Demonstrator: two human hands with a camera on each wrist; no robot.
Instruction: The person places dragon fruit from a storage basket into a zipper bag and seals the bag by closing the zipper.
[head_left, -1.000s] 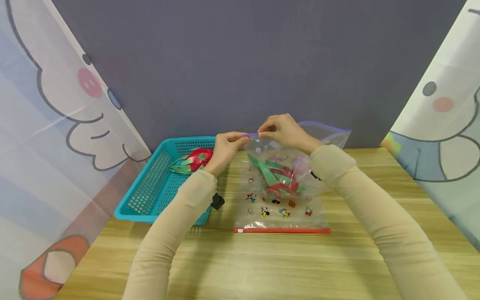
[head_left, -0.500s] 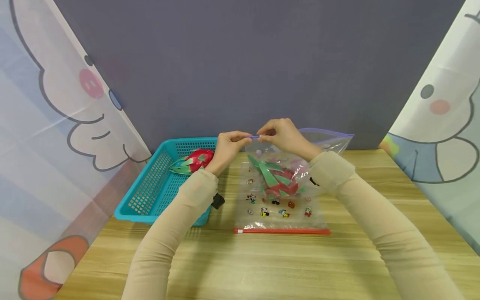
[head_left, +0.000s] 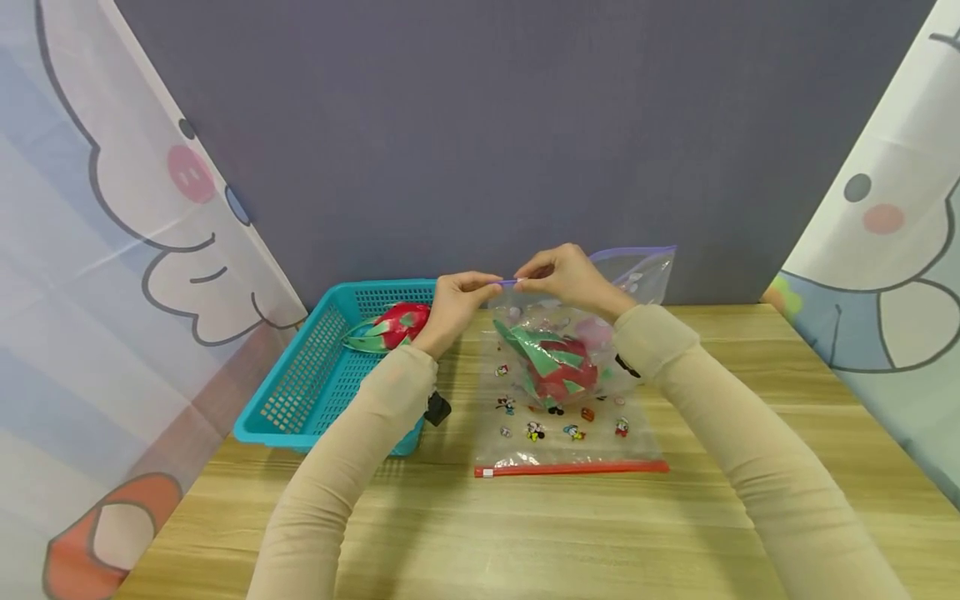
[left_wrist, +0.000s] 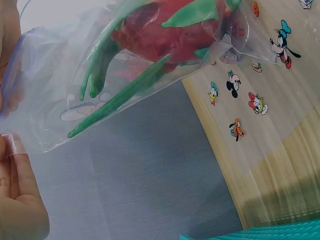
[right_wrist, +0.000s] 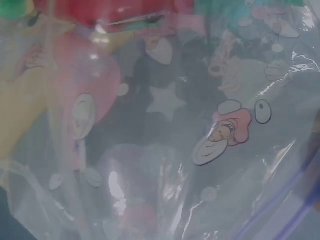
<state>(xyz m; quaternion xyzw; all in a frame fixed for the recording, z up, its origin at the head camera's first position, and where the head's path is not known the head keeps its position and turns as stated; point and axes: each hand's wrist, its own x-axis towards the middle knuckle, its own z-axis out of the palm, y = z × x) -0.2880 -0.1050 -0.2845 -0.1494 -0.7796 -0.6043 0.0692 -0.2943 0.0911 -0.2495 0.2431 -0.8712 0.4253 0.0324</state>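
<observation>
A clear zip bag (head_left: 592, 287) with a purple seal strip and printed cartoon figures is standing upright on the table, its top edge being pinched. A red, green-leafed dragon fruit (head_left: 558, 371) is sitting inside it.

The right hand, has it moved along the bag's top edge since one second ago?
Yes. The right hand slid left along the purple edge of the bag toward the left hand; the gap between them is narrower than before, judged against the blue basket.
</observation>
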